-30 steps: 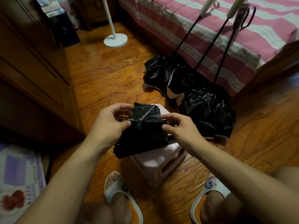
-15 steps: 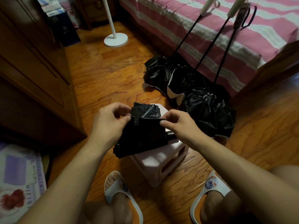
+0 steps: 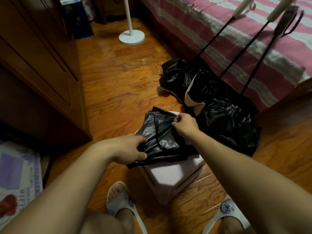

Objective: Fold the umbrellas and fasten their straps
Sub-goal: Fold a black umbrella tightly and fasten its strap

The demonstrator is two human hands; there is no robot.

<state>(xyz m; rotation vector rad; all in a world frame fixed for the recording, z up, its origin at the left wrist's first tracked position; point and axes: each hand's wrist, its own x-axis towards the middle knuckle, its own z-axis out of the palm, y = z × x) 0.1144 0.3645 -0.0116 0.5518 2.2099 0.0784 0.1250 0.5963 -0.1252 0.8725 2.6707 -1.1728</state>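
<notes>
Bare forearms, no sleeves — white printed slippers (image 3: pixel 125 206) on both feet.

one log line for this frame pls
stage: folding | left hand: grips umbrella near end | right hand: pinches canopy far edge | support: stool | strap: unfastened

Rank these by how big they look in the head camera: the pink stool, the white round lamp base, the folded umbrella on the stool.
1. Folded umbrella and pink stool: too alike to separate, and the umbrella hides part of the stool.
2. White lamp base, smallest, though it sits farther away.
</notes>
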